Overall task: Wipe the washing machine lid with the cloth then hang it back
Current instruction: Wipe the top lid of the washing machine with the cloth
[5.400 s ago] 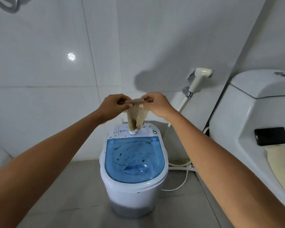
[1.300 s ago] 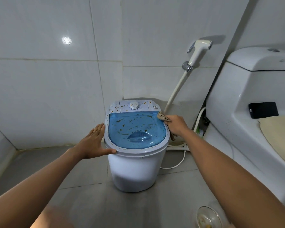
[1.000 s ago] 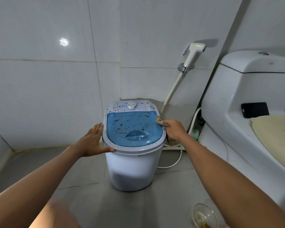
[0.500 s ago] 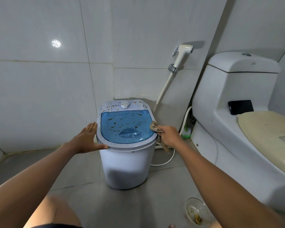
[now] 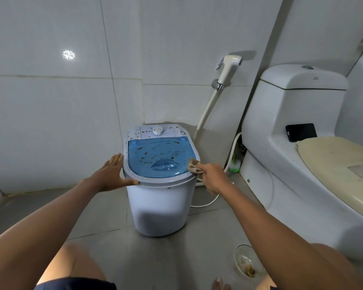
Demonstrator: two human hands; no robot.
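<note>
Lid [image 5: 158, 158] of translucent blue plastic sits closed on a small white washer [image 5: 159, 208] on the grey tiled floor [image 5: 101, 210], near the wall corner. Brown and green specks dot the lid and the white control panel [image 5: 155, 131] behind it, which carries a round dial. A raised half-moon grip bulges near the lid's front edge.

The left hand [image 5: 111, 174] lies flat and wide, fingers together and pointing away, palm pressed to the washer's left rim with the thumb hooked along the front lip. The right hand [image 5: 213, 176] is curled into a fist around a tan, coarse-weave cloth [image 5: 193, 167]; a wad of it sticks out past the thumb and touches the lid's right edge, and a bit hangs below the fist. Both forearms reach forward, nearly straight.

To the right stands a glossy white toilet [image 5: 285, 160] with a yellowed seat cover and a dark phone [image 5: 301, 132] lying behind it. A bidet sprayer [image 5: 228, 65] hangs on the wall, its hose running down behind the washer. A clear glass bowl [image 5: 247, 262] sits on the floor beside the right forearm. Open floor lies left of the washer; the right side is tight between washer and toilet.
</note>
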